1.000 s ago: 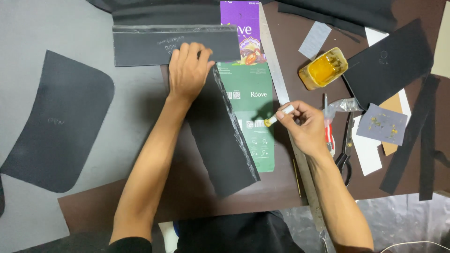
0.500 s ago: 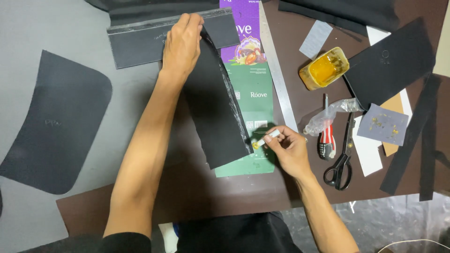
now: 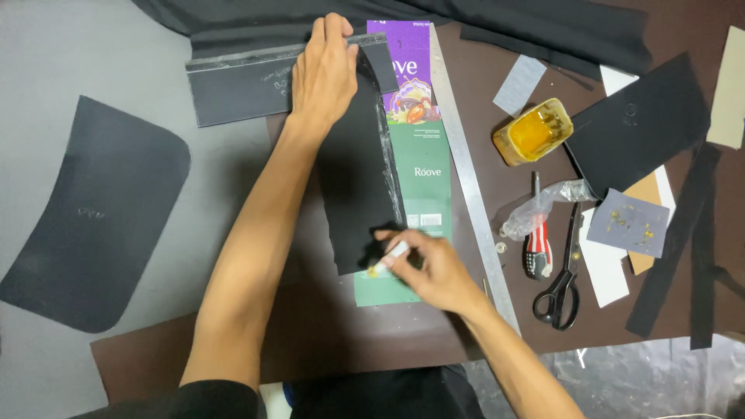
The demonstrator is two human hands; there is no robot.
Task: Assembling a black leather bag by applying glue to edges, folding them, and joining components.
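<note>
A long black leather strip point(image 3: 357, 178) lies over a green and purple printed card point(image 3: 423, 178) on the table. My left hand point(image 3: 324, 74) presses flat on the strip's far end, fingers spread and holding nothing. My right hand point(image 3: 434, 268) grips a small white applicator point(image 3: 392, 256) with a yellow-tipped end, which touches the strip's near right corner. A shiny line of glue runs along the strip's right edge.
A metal ruler point(image 3: 466, 171) lies right of the card. An open tub of yellow glue point(image 3: 531, 132), a red-handled tool point(image 3: 535, 248), black scissors point(image 3: 563, 271) and crumpled plastic point(image 3: 535, 206) sit further right, among black and grey leather pieces point(image 3: 640, 128). A rounded black panel point(image 3: 93, 209) lies left.
My right hand has come down and left along the strip's right edge to its near corner. My left hand has slid further up the strip's far end.
</note>
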